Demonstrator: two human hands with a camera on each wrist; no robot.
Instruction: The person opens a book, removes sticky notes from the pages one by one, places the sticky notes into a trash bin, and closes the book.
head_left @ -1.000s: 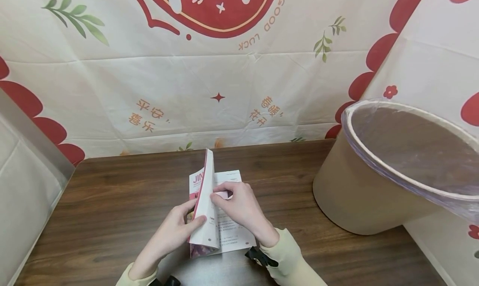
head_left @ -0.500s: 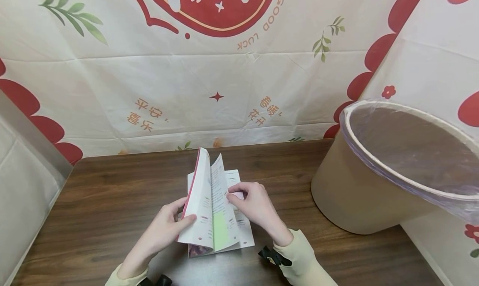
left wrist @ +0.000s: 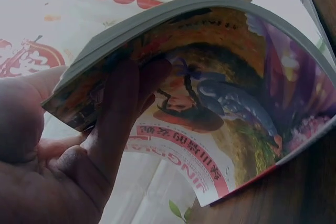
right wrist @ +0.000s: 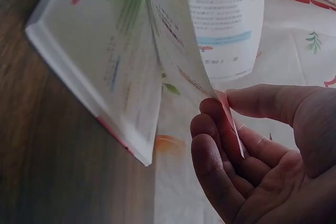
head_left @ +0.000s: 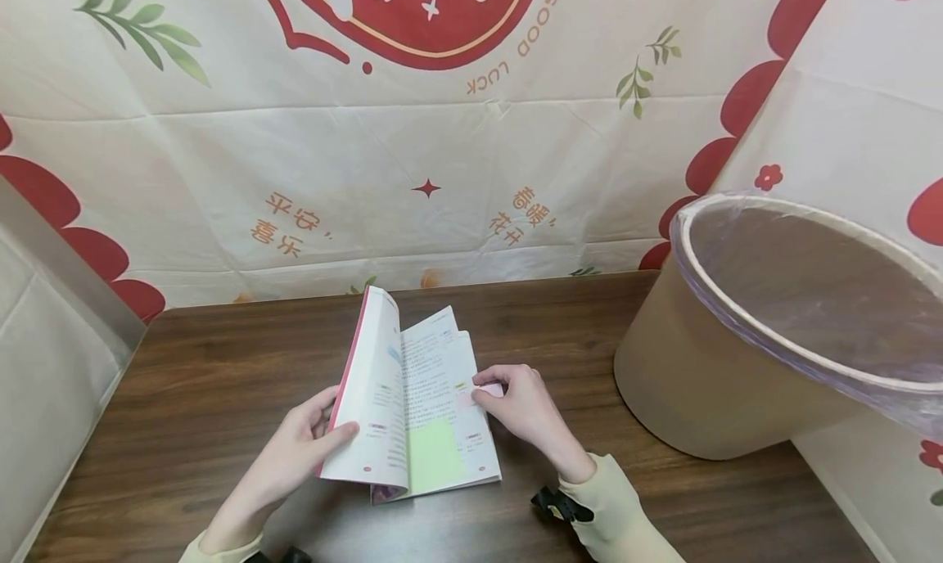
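Note:
A paperback book (head_left: 435,358) stands open on the wooden table, its left part raised and its right part lying lower. My left hand (head_left: 302,444) grips the raised cover and pages, thumb on the inside. In the left wrist view the illustrated cover (left wrist: 231,93) curves over my fingers. My right hand (head_left: 529,412) pinches a pink paper slip (right wrist: 230,121) at the outer edge of a page; in the right wrist view that page (right wrist: 181,40) is lifted off the pages beneath. A light green note (head_left: 435,452) lies at the bottom of the right-hand page.
A large tan bin (head_left: 707,367) with a clear plastic liner over its rim stands on the right of the table (head_left: 221,375). Behind the table hangs a printed white cloth (head_left: 412,154) with red designs. A pale panel (head_left: 55,375) borders the left side.
The book has opened wider, with my left hand drawing the cover side left. My right hand has moved right with the pinched slip and page, and the green note has come fully into view.

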